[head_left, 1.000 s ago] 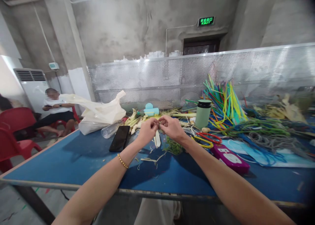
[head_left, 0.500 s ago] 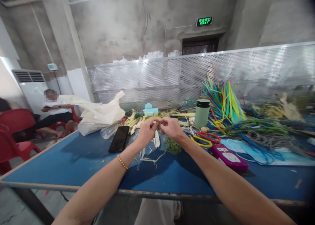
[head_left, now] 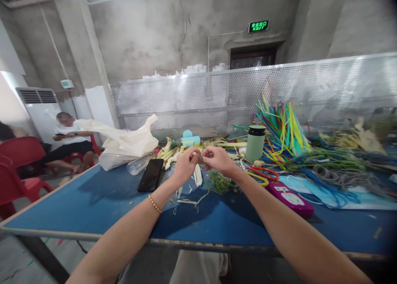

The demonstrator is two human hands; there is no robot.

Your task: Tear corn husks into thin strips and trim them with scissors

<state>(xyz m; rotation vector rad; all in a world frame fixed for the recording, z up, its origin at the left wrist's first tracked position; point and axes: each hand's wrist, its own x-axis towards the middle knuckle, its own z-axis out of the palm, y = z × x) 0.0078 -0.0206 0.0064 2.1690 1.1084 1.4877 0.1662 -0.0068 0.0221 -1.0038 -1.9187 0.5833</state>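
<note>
Over the middle of the blue table (head_left: 102, 211), my left hand (head_left: 185, 167) is closed in a pinch, a beaded bracelet on its wrist. Close beside it my right hand (head_left: 216, 160) has its fingers curled and pinched too. What lies between the fingertips is too small to make out. A pale, flat strip like husk (head_left: 197, 176) shows just under the left fingers; whether it is held or lies on the table I cannot tell. Below my right hand sits a small tangle of green strands (head_left: 221, 182). Thin pale scraps (head_left: 187, 201) are scattered nearer me.
To the left are a black phone (head_left: 150, 175), a clear plastic bottle (head_left: 138, 164) and a whitish plastic bag (head_left: 128, 145). On the right stand a green jar (head_left: 255, 143), scissors (head_left: 263, 174), a purple box (head_left: 290, 199) and colourful strips (head_left: 283, 128). A seated person (head_left: 70, 139) is beyond the table.
My right hand has drawn slightly away from the left, leaving a small gap between the fingertips. More of the green tangle shows below it. My left hand has hardly moved.
</note>
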